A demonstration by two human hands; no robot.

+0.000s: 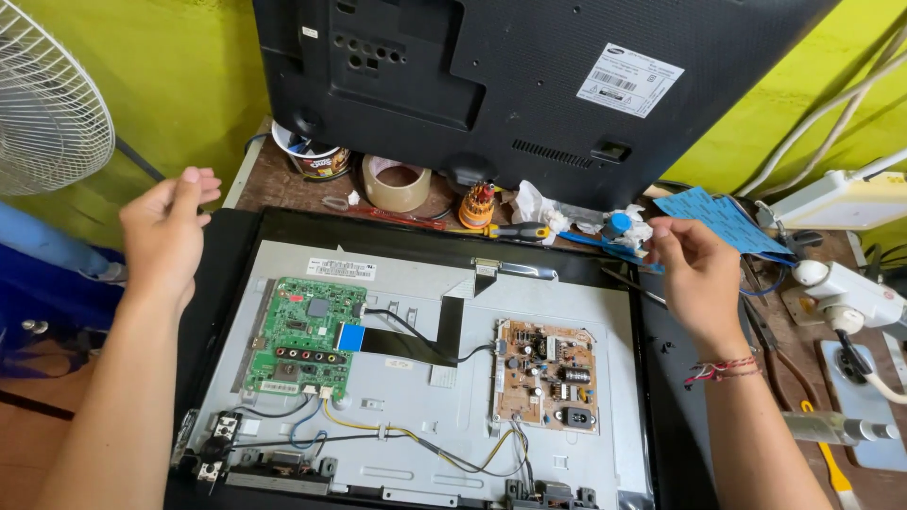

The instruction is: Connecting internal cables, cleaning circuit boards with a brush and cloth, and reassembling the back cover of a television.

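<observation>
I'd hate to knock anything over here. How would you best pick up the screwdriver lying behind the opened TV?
Take the screwdriver by its thick black and yellow handle, coming straight down from above. It lies flat with the handle pointing right, toward the right hand; the thin shaft gives little to hold, and the tape roll crowds its left.

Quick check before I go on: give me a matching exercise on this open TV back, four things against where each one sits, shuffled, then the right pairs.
Things:
1. green circuit board
2. tan circuit board
3. roll of tape
4. blue sheet

Places:
A. on the bench behind the panel, beside a tin cup
B. left part of the metal chassis
C. far right of the bench, just past the right hand
D. right part of the metal chassis

Pairs: 1-B, 2-D, 3-A, 4-C
</observation>
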